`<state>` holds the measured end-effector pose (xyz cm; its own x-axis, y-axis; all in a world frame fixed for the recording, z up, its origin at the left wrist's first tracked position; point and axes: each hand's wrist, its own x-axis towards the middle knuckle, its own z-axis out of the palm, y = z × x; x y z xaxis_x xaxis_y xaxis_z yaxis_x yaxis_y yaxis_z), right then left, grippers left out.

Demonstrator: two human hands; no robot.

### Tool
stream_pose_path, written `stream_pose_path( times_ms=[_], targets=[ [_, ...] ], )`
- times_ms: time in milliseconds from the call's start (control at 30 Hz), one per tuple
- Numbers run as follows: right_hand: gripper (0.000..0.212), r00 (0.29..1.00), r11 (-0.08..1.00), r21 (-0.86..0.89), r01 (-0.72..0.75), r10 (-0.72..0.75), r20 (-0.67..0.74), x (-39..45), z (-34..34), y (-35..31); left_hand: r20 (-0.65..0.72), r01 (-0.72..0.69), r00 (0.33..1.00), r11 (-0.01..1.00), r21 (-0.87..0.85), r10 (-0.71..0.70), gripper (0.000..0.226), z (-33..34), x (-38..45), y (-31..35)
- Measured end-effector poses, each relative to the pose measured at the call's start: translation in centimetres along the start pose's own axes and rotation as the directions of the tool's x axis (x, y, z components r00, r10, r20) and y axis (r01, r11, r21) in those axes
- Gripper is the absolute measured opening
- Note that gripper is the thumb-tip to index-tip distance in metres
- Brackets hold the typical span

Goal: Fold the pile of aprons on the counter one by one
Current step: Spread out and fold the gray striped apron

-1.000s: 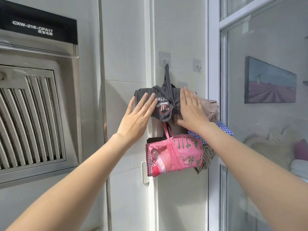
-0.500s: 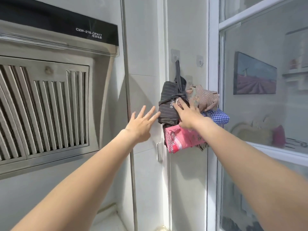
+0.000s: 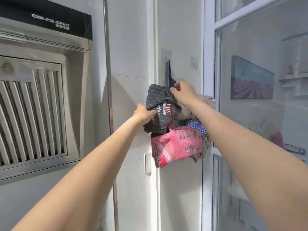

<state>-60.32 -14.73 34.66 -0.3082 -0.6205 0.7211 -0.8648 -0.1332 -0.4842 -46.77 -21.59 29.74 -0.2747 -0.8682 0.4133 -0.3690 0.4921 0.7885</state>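
Left hand [image 3: 144,112] gripping the left side of the dark striped apron bundle [image 3: 158,112]. Right hand [image 3: 184,92] pinching its strap [image 3: 168,72] below the wall hook [image 3: 166,55]. Pink bundle [image 3: 176,145] hanging just below.

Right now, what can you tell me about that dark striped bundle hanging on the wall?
The dark striped apron is grey cloth with thin pale pinstripes, folded into a bundle tied by its own strap. White "ffee" lettering and a red-striped cup logo show. It hangs by a strap from the left wall hook. The left hand grips its side; the right hand pinches the strap.
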Motion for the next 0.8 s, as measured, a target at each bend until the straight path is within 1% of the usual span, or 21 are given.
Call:
stream_pose_path(
  times_ms=[33,67,133,200,267,300,367,433,500,600,633,667,700,733,767,800],
  targets=[
    [0.035,0.999,0.999,0.044,-0.014,0.013,0.037,0.7,0.1,-0.1,-0.006,-0.003,1.0,0.998,-0.068,0.003,0.024,0.2,0.4,0.1],
    [0.037,0.997,0.997,0.076,-0.033,0.027,0.078,1.5,0.3,-0.1,-0.01,-0.02,1.0,0.992,-0.127,0.019,0.02,0.4,0.8,0.2],
    [0.037,0.991,0.991,0.121,-0.06,0.044,0.13,2.8,0.6,0.0,-0.002,-0.094,0.995,0.972,-0.217,0.096,0.028,0.2,1.1,0.5],
    [0.031,0.992,0.974,0.213,-0.071,0.047,0.118,4.1,0.7,0.3,0.006,-0.187,0.981,0.953,-0.238,0.194,0.028,-0.5,1.5,1.0],
    [0.033,0.995,0.926,0.369,-0.079,0.052,0.082,5.0,0.3,0.7,0.06,-0.234,0.967,0.954,-0.189,0.249,0.024,-1.6,1.9,1.8],
    [0.038,0.995,0.894,0.442,-0.079,0.042,0.094,5.2,0.0,0.8,0.104,-0.235,0.963,0.962,-0.14,0.25,0.024,-2.3,2.1,2.3],
    [0.045,0.983,0.809,0.579,-0.1,-0.008,0.181,5.0,-1.0,1.0,0.187,-0.198,0.961,0.979,-0.041,0.202,0.026,-3.4,2.9,3.5],
    [0.049,0.962,0.756,0.643,-0.127,-0.065,0.266,5.1,-1.5,1.6,0.284,-0.162,0.948,0.986,0.044,0.143,0.025,-4.4,3.4,4.8],
    [0.049,0.94,0.746,0.651,-0.144,-0.103,0.326,5.3,-2.0,2.3,0.338,-0.186,0.934,0.965,0.186,0.115,0.023,-4.9,4.0,6.0],
    [0.035,0.881,0.806,0.578,-0.127,-0.175,0.439,5.9,-2.7,2.7,0.326,-0.232,0.938,0.917,0.326,0.121,0.028,-5.2,5.0,7.4],
    [0.037,0.86,0.827,0.547,-0.13,-0.181,0.477,6.3,-2.9,2.9,0.325,-0.253,0.937,0.894,0.369,0.131,0.028,-5.0,5.3,8.0],
    [0.046,0.845,0.85,0.509,-0.136,-0.169,0.507,6.6,-2.8,3.0,0.323,-0.288,0.934,0.855,0.43,0.152,0.027,-4.8,5.6,8.4],
    [0.055,0.849,0.882,0.453,-0.128,-0.138,0.509,7.0,-2.9,3.2,0.32,-0.333,0.928,0.807,0.488,0.19,0.026,-4.4,5.9,9.1],
    [0.059,0.876,0.912,0.395,-0.11,-0.099,0.473,7.3,-2.7,3.3,0.306,-0.376,0.921,0.764,0.524,0.243,0.024,-4.0,6.1,9.5],
    [0.059,0.917,0.93,0.356,-0.085,-0.066,0.392,7.4,-2.6,3.4,0.28,-0.415,0.909,0.739,0.53,0.31,0.026,-3.4,6.2,10.0],
    [0.056,0.955,0.931,0.359,-0.07,-0.042,0.295,7.6,-2.5,3.6,0.248,-0.455,0.89,0.725,0.518,0.381,0.03,-2.7,6.4,10.5]
  ],
)
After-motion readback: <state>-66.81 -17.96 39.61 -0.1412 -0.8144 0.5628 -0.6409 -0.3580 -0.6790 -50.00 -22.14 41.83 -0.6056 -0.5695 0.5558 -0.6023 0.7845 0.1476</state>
